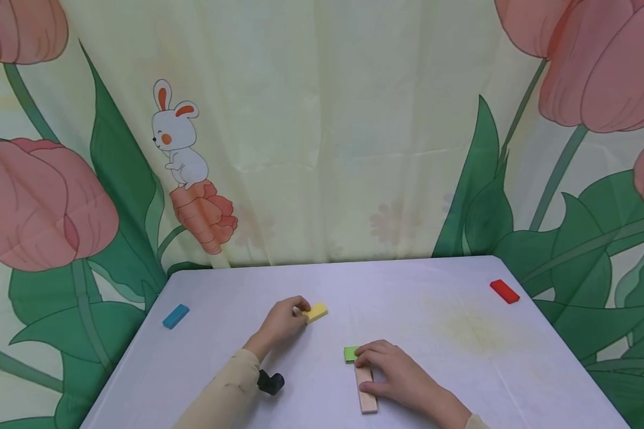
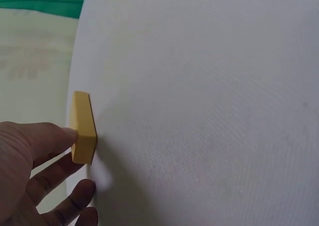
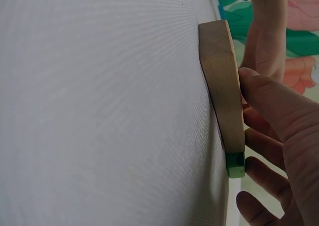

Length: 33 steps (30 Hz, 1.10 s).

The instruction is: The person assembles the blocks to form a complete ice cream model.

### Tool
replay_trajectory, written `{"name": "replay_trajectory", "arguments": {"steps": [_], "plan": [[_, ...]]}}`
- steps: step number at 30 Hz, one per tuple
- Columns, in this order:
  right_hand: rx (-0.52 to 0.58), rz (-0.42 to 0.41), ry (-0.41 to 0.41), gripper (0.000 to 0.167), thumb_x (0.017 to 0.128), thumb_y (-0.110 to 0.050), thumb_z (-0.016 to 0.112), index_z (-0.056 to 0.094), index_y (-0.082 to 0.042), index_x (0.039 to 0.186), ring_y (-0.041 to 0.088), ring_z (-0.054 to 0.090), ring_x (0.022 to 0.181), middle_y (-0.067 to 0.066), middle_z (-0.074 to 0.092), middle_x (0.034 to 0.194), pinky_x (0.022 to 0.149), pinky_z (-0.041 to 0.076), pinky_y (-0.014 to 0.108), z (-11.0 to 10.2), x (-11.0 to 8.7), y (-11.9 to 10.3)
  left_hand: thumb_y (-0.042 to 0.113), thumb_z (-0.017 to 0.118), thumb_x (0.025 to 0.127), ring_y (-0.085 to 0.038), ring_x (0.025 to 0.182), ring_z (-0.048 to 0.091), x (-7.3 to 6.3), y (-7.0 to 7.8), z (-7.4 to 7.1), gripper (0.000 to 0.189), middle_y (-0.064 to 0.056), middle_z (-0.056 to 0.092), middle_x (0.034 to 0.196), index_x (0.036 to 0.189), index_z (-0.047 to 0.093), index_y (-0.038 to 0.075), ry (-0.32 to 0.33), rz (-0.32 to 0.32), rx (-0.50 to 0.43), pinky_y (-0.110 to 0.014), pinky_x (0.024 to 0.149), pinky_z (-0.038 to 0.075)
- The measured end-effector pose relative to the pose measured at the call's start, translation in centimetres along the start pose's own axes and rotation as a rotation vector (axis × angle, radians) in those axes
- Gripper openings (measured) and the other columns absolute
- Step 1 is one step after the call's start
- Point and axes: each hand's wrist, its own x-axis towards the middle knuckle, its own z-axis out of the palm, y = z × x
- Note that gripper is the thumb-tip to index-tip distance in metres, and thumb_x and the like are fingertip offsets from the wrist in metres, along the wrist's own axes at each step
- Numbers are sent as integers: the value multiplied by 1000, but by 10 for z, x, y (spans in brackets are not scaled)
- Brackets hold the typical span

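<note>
"Left hand (image 1: pixel 285 322)?"

"From where I stand, pinching the yellow block (image 1: pixel 316 313) by one end, between thumb and fingers. Block projects rightward from the fingertips."

"Right hand (image 1: pixel 401 375)?"

"Thumb on the wood block (image 1: pixel 368 404), fingertips at the green block (image 1: pixel 350 355). Whether it grips or merely rests, I cannot tell."

"Position of those two?"

"Touching each other, green at the far end, both at the hand's left."

"Remaining items?"

"Blue block (image 1: pixel 176 316), well left of the left hand; red block (image 1: pixel 505 291), well beyond the right hand, to its right. Both on the white table (image 1: pixel 418 298)."
</note>
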Motion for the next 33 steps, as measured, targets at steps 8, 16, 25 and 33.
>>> {"name": "replay_trajectory", "arguments": {"steps": [8,16,25,33], "plan": [[16,39,-29,27,91,-48,76,69,-34,114,13,57,126,-15,63,133,106,49,46,0,1,0,12,75,92,-15,83,56,-2,9,7,16,1,70,109,107,71,17,-42,10,13,-32,74,50],[17,60,-44,28,91,-49,75,69,-34,115,14,57,127,-15,63,133,106,48,47,-2,2,-2,12,76,91,-14,86,57,-4,16,13,17,3,71,109,106,72,18,-54,32,48,-34,76,50],[26,56,-60,29,92,-50,74,69,-34,116,14,57,127,-14,62,134,106,49,48,-1,4,-1,12,76,91,-14,86,56,-10,24,19,17,4,71,108,107,73,17,-78,71,44,-35,77,50],[12,37,-40,29,92,-49,74,69,-33,116,14,57,128,-14,62,134,106,48,47,0,2,0,12,75,92,-13,86,55,-12,33,26,17,6,70,107,107,74,19,-98,90,40,-34,76,49]]}}
